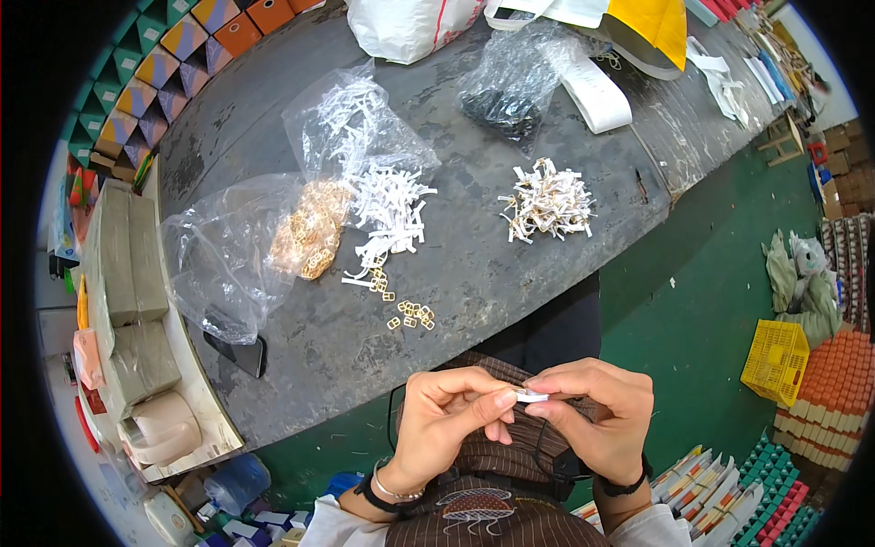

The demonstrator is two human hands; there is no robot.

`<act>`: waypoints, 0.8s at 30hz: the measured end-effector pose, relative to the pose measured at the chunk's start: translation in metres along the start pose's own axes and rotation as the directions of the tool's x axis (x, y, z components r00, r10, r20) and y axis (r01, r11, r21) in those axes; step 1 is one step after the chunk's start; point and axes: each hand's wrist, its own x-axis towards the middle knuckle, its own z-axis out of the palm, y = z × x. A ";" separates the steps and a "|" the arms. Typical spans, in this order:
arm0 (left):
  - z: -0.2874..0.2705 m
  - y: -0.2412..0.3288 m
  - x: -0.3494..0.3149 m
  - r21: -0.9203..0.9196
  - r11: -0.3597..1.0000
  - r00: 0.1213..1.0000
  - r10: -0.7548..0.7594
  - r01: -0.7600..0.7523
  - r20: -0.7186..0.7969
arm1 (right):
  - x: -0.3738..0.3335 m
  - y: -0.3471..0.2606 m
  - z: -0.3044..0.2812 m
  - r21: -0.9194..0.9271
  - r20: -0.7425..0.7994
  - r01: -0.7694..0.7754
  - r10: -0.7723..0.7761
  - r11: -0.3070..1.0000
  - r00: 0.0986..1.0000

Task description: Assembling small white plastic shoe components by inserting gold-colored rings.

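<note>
Between my two hands, above my lap, is a small white fabric strip (532,397). My left hand (456,407) pinches one end with thumb and forefinger. The other end sits between the closed thumb and fingers of my right hand (597,407). Whether a metal buckle is on the strip is too small to tell. On the table ahead lie several loose gold buckles (412,315). Behind them a heap of white strips (387,205) spills from a clear bag (305,123). To the right rests a pile of white strips with gold pieces (549,202).
A clear bag of gold buckles (310,232) lies on the grey table (465,273), with a black phone (235,354) at its left edge. Farther back are a plastic bag with dark contents (510,91), a white band roll (597,96) and a white sack (410,27).
</note>
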 end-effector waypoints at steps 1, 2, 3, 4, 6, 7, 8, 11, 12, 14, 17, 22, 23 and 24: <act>-0.002 0.000 0.001 -0.068 0.996 0.999 -0.049 0.051 0.021 | 0.000 -0.001 0.000 0.014 0.001 -0.017 0.017 1.000 1.000; -0.003 0.000 0.001 -0.134 0.986 0.994 -0.097 0.102 0.045 | 0.000 -0.002 0.001 0.028 0.002 -0.035 0.035 0.999 0.999; -0.004 -0.001 0.002 -0.135 0.986 0.994 -0.097 0.102 0.045 | 0.000 -0.001 0.000 0.027 0.002 -0.035 0.035 0.999 0.999; -0.005 -0.001 0.003 -0.175 0.974 0.989 -0.131 0.141 0.067 | 0.001 0.000 -0.001 0.026 0.029 -0.017 0.017 1.000 0.999; -0.006 -0.001 0.003 -0.214 0.960 0.983 -0.163 0.179 0.090 | 0.002 0.002 -0.002 0.026 0.056 0.001 -0.002 1.000 0.998; -0.006 -0.001 0.004 -0.234 0.952 0.979 -0.179 0.197 0.095 | 0.002 0.003 -0.002 0.039 0.052 0.020 -0.022 0.999 0.998; -0.006 -0.001 0.003 -0.254 0.943 0.975 -0.196 0.215 0.100 | 0.002 0.004 -0.003 0.051 0.048 0.039 -0.042 0.998 0.998; -0.006 -0.001 0.002 -0.269 0.937 0.974 -0.201 0.222 0.105 | 0.000 0.007 -0.003 0.094 0.043 0.003 -0.007 0.996 0.999; -0.006 -0.002 0.002 -0.269 0.937 0.974 -0.201 0.222 0.105 | 0.000 0.007 -0.002 0.094 0.043 0.003 -0.007 0.996 0.999; -0.005 -0.002 0.002 -0.227 0.953 0.979 -0.185 0.201 0.091 | 0.000 0.006 -0.001 0.102 0.038 -0.005 0.001 0.995 0.999; -0.002 -0.003 0.002 -0.156 0.976 0.987 -0.142 0.153 0.081 | 0.004 0.000 -0.002 0.053 0.083 -0.019 0.014 0.998 0.996; 0.002 -0.003 0.001 -0.109 0.987 0.991 -0.115 0.122 0.069 | 0.004 0.005 -0.003 -0.024 0.086 0.066 -0.064 0.998 0.994; 0.003 -0.002 0.002 -0.095 0.989 0.992 -0.110 0.115 0.065 | 0.003 0.006 -0.003 -0.032 0.079 0.075 -0.072 0.997 0.994; 0.002 -0.003 0.002 -0.095 0.989 0.992 -0.110 0.116 0.064 | 0.003 0.005 -0.003 -0.031 0.079 0.074 -0.071 0.997 0.994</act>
